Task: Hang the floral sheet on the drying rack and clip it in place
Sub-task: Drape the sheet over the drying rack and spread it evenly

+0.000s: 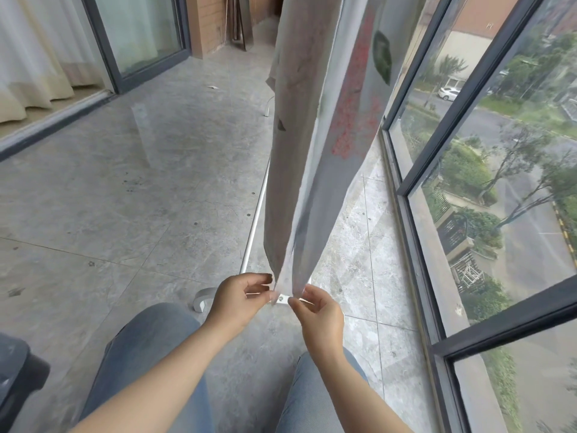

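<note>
The floral sheet [315,126] hangs down from above in two layers, pale with red flowers and green leaves. Its lower edge ends just above the floor. My left hand [237,303] pinches the bottom corner of the left layer. My right hand [317,314] pinches the bottom corner of the right layer. The two hands sit close together, a few centimetres apart. Under the sheet runs the drying rack's white base bar [254,226], with a curved foot [203,296] beside my left hand. The top rail of the rack is out of view. No clip is visible.
Grey tiled floor [140,189] spreads to the left. A tall dark-framed window [415,220] runs along the right, close to the sheet. A sliding glass door [137,35] with curtains stands at the back left. My knees in jeans [150,348] are below. A dark object [18,376] lies bottom left.
</note>
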`<state>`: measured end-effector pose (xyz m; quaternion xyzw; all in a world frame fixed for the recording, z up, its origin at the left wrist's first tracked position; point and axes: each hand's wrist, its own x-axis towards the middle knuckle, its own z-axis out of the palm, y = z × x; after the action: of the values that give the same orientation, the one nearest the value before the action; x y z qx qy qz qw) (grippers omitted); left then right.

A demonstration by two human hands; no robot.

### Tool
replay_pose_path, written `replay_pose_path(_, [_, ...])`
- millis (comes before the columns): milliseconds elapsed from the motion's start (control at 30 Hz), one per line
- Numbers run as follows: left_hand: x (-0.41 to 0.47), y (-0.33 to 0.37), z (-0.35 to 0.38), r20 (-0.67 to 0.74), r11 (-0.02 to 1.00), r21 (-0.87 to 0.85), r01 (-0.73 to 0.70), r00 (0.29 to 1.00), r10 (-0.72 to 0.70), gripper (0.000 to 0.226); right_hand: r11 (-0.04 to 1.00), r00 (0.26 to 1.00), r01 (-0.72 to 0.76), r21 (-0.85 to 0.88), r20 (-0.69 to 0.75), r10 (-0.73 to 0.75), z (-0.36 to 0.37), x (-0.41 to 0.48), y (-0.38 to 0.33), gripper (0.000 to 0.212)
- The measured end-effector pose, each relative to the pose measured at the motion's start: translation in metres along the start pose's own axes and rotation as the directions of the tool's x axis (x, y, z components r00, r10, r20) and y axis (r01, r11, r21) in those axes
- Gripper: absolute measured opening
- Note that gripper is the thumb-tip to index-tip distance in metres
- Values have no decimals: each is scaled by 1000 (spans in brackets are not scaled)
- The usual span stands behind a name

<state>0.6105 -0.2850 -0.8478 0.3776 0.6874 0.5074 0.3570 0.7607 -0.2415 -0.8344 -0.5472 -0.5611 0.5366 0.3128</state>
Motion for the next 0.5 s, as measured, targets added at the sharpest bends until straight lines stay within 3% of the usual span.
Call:
replay_pose_path(100, [-5,9,-3,-110,999,36,35,993,-31,28,996,996,-19,-90,-85,12,-2,-4,6,31])
replay_pose_path(200, [-9,14,-8,-151,997,44,58,987,-51,21,993,989,2,-117,-148,-19,-5,-10,-2,16])
replay_pose_path(500, [15,37,-40,-201,998,52,44,979,-33,17,990,991,130,-49,24,-129,17,8,-64,8])
